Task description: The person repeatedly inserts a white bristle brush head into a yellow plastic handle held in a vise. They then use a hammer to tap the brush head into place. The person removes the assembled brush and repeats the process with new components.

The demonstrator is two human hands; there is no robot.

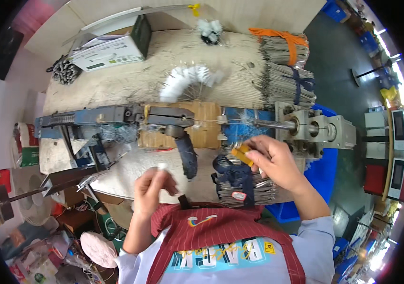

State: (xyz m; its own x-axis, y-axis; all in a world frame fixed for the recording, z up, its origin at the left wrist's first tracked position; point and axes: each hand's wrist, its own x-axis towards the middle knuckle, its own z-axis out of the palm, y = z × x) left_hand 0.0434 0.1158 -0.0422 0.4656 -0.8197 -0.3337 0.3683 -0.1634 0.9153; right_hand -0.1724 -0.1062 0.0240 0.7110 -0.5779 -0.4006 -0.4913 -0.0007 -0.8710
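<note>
My right hand [274,160] is closed around a small yellow-orange tool [242,154], just in front of the machine's blue section. The tool's exact kind is not plain. My left hand [150,188] is raised near the bench's front edge, fingers pinched together, with a small white piece [162,166] at the fingertips, blurred. Ahead of both hands, a long blue machine [102,115] lies across the bench. Its metal clamp [168,116] has a black-wrapped lever [187,158] pointing toward me. A thin wire [206,121] runs from the clamp toward a steel shaft [275,124].
White bristle brushes [185,80] lie in an arc behind the machine. Wire bundles tied with orange cloth [287,40] and dark blue cloth [235,173] sit at the right. An open carton [112,52] stands back left. A blue bin [327,180] is beside the bench.
</note>
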